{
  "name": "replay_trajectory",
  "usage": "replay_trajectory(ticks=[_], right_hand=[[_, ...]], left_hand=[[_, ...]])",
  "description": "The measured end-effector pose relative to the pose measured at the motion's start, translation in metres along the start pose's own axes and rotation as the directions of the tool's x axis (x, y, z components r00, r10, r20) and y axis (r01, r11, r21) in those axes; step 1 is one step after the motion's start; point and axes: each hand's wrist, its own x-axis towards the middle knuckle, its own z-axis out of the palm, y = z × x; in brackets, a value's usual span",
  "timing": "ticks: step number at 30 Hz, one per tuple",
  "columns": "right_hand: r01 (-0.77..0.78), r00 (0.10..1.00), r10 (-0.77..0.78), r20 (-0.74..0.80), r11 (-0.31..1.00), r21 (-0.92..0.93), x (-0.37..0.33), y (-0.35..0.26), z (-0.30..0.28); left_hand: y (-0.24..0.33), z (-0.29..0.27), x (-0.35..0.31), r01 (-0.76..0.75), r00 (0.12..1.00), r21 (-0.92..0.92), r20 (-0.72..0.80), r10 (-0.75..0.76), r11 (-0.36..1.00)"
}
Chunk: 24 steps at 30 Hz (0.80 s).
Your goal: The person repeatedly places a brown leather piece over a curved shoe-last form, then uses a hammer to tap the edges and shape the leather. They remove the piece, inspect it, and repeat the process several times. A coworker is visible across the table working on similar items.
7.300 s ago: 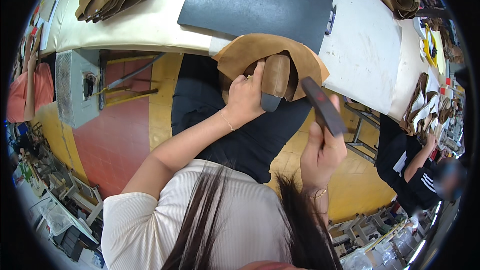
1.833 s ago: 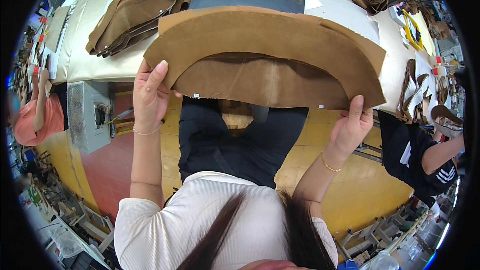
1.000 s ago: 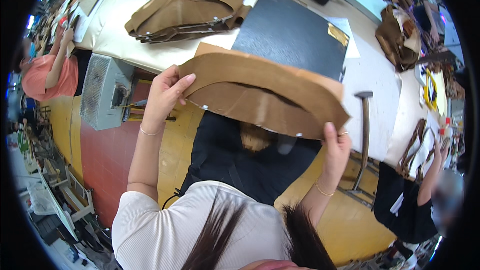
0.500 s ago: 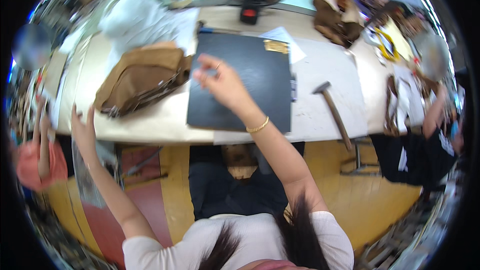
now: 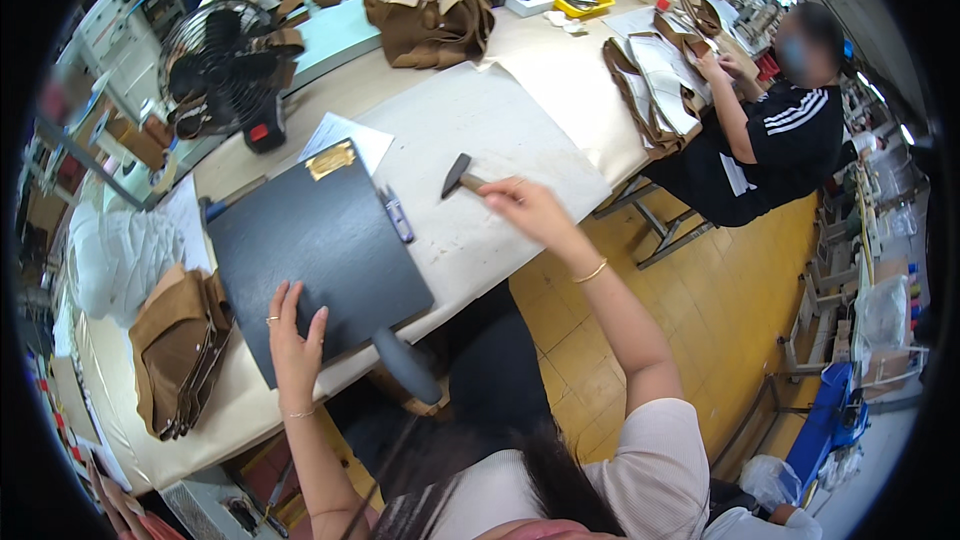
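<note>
- Head view: right hand [image 5: 525, 208] is closed around the handle of a hammer [image 5: 458, 176]; the dark hammer head is seen just off the fingers, over the pale table [image 5: 520, 130].
- Left hand [image 5: 293, 340] is laid flat with fingers spread, nothing gripped; fingertips rest on the near edge of a dark cutting mat [image 5: 310, 250].
- The mat is placed on the table ahead of the person, a small brown leather scrap [image 5: 330, 160] at its far corner.
- A blue pen-like tool [image 5: 397, 217] is seen on the mat's right edge, between mat and hammer.
- A stack of brown leather pieces [image 5: 178, 350] is piled left of the mat, near the left hand but apart from it.
- A black fan [image 5: 222, 65] is stood at the far left of the table.
- A co-worker [image 5: 770, 140] is seated at the right, hands on brown and white material [image 5: 665, 75].
</note>
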Motion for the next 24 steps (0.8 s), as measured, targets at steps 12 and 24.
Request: replay_trajectory(ticks=[12,24], right_hand=[[-0.105,0.134,0.821,-0.556,0.569,0.816,0.013,0.198,-0.257],[-0.159,0.399,0.832,-0.386,0.477,0.864,0.030,0.268,-0.299]], left_hand=[[-0.010,0.054,0.005,-0.056,0.985,0.361,-0.134,0.111,0.931],[-0.007,0.057,0.005,-0.035,0.984,0.389,-0.150,0.100,0.921]])
